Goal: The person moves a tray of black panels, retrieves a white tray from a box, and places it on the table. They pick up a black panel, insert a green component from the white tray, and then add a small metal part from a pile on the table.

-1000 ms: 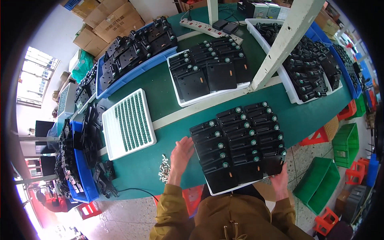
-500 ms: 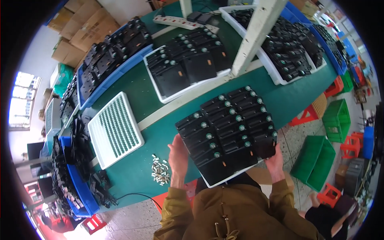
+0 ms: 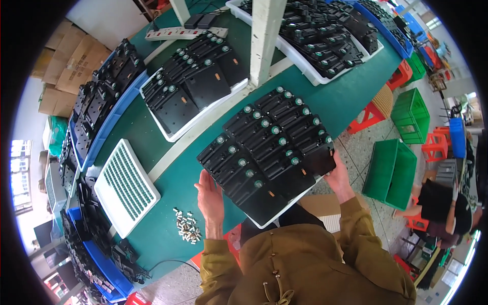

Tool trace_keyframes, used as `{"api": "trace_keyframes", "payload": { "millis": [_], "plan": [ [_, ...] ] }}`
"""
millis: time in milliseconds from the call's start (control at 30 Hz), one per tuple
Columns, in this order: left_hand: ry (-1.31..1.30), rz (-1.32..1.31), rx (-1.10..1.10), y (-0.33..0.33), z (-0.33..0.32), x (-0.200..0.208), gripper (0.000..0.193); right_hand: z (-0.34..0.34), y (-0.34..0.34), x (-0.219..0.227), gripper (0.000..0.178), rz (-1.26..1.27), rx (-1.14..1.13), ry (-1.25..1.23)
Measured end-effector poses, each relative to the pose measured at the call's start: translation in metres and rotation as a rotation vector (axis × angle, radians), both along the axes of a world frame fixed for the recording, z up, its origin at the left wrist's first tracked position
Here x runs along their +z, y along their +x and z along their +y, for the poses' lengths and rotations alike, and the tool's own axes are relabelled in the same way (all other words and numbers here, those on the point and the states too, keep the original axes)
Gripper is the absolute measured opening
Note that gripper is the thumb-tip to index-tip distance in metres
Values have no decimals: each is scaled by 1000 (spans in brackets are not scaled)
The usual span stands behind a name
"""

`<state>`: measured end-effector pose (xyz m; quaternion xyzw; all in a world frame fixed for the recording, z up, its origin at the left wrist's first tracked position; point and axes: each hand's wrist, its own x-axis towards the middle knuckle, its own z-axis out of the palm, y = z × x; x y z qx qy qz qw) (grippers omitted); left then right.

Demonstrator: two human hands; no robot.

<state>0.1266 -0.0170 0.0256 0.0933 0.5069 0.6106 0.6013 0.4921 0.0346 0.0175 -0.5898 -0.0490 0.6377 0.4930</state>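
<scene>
A white tray stacked with rows of black plastic parts, each carrying a round green-and-silver disc, is held in front of me over the near table edge. My left hand presses against its left side, fingers fairly straight and partly hidden by the parts. At the right near corner my right hand grips the tray, thumb up beside the parts and the other fingers mostly underneath. A pile of small silver metal pieces lies on the green table, just left of my left hand.
A white tray of green discs stands left. Beyond are another filled white tray, blue bins, a white post and a power strip. Green crates and red stools stand on the right floor; a person is there too.
The view has turned, so the surroundings have shifted left in the picture. The tray, with both hands still on it, has moved slightly farther over the table.
</scene>
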Motion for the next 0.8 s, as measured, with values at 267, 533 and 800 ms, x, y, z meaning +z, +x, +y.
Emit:
{"api": "trace_keyframes", "payload": {
  "millis": [267, 533, 800],
  "plan": [
    [-7, -17, 22, 23, 27, 4, 63, 33, 23, 1, 41, -43, 13, -10],
    [338, -629, -76, -2, 36, -60, 63, 44, 35, -14, 41, -8, 3, 49],
    [26, 109, -22, 22, 46, -25, 56, 30, 45, -15, 46, -23, 18, 187]
  ]
}}
